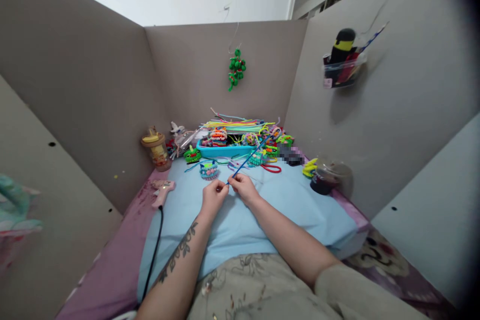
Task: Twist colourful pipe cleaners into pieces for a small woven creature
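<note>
Above the light blue table cover (285, 215), my two hands meet at one end of a blue pipe cleaner (247, 159). My left hand (215, 195) is closed in a pinch on that end. Right beside it, my right hand (243, 189) pinches the same stem, whose long free part slants up and away to the right. Just beyond my left hand sits a small fuzzy figure (209, 171) in blue, pink and teal. A teal fuzzy piece (258, 158) lies past my right hand, close to a red pipe cleaner loop (271, 168).
A blue tray (225, 151) of colourful pipe cleaners and figures stands at the back. At left are a pink glue gun (164, 193) with a black cord and a lidded cup (156, 151). A dark tub (323, 180) stands at right. Grey panels (225, 80) enclose the table.
</note>
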`<state>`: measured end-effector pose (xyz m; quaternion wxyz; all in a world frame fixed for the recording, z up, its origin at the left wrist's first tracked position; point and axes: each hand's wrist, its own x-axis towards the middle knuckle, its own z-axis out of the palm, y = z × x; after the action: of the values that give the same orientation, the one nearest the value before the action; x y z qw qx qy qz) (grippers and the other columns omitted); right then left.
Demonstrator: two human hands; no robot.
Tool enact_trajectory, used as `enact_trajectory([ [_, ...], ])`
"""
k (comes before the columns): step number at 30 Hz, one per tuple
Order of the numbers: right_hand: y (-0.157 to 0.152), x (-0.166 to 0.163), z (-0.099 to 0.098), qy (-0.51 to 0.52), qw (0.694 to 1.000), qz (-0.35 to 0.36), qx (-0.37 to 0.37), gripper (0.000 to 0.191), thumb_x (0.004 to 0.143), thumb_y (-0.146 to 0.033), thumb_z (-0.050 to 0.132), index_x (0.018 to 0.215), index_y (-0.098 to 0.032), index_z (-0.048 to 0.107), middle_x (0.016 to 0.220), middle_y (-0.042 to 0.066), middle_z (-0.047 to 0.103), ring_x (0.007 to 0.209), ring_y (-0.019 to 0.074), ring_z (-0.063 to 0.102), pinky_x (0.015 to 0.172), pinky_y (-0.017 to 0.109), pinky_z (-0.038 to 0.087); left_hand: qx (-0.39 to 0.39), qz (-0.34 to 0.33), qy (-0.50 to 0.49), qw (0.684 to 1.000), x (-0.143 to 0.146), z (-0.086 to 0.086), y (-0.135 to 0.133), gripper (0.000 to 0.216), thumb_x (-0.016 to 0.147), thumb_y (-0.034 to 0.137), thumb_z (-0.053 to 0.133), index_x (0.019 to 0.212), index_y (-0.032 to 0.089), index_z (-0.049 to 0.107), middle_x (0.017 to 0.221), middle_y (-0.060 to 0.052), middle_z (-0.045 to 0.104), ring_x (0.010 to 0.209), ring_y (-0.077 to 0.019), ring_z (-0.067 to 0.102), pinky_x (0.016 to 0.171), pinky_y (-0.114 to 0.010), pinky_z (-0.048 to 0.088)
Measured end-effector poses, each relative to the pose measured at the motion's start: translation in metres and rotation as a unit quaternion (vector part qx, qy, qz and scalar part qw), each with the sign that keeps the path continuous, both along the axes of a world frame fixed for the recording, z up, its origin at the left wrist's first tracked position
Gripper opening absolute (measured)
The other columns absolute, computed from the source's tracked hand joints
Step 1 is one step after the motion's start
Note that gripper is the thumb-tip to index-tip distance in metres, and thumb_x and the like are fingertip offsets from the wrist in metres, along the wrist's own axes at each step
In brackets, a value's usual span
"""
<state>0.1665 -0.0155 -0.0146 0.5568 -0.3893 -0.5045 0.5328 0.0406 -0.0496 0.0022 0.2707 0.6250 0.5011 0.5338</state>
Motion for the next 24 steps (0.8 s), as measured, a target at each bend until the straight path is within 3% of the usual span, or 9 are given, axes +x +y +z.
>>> enact_trajectory([
  [2,0.0,0.001,0.0,-0.005,1.0,-0.004,0.014,0.029,0.065,-0.043,0.064,0.066,-0.016,0.055,0.044,-0.008,0.039,0.039,0.0062,0.032,0.04,0.021,0.021,0.004,-0.01,-0.004,1.0,0.001,0.0,-0.001,0.008,0.068,0.026,0.062,0.068,0.018,0.064,0.065,-0.001,0.062,0.06,-0.0128,0.055,0.057,-0.022,0.042],
  [6,0.0,0.002,0.0,-0.014,0.999,-0.001,0.047,0.03,0.07,-0.045,0.06,0.072,-0.016,0.056,0.047,-0.007,0.038,0.042,0.0068,0.031,0.042,0.021,0.022,0.019,-0.025,0.001,1.0,0.001,-0.002,-0.001,0.02,0.07,0.027,0.063,0.088,0.022,0.067,0.088,-0.006,0.066,0.076,-0.0176,0.059,0.064,-0.025,0.045],
  [11,-0.002,0.003,0.003,-0.038,0.997,-0.005,0.07,0.027,0.07,-0.043,0.06,0.071,-0.016,0.056,0.049,-0.006,0.04,0.046,0.0081,0.034,0.045,0.021,0.025,0.055,-0.02,0.059,0.997,-0.002,-0.007,0.0,0.013,0.074,0.027,0.06,0.082,0.024,0.07,0.077,-0.006,0.067,0.077,-0.0203,0.059,0.077,-0.031,0.043],
  [20,-0.002,0.002,0.005,-0.071,0.993,-0.036,0.084,0.027,0.069,-0.042,0.06,0.07,-0.015,0.057,0.056,-0.004,0.046,0.053,0.0098,0.04,0.05,0.022,0.03,0.091,0.011,0.177,0.98,0.003,-0.009,-0.004,0.018,0.081,0.023,0.048,0.084,0.018,0.065,0.081,-0.008,0.066,0.078,-0.0201,0.059,0.077,-0.032,0.043],
  [24,-0.001,0.003,0.004,-0.068,0.994,-0.037,0.078,0.029,0.069,-0.044,0.06,0.069,-0.015,0.056,0.053,-0.005,0.044,0.05,0.0093,0.037,0.048,0.022,0.028,0.065,-0.001,0.117,0.991,0.001,-0.01,0.0,0.02,0.081,0.024,0.047,0.088,0.017,0.065,0.084,-0.007,0.067,0.078,-0.018,0.06,0.072,-0.029,0.047],
])
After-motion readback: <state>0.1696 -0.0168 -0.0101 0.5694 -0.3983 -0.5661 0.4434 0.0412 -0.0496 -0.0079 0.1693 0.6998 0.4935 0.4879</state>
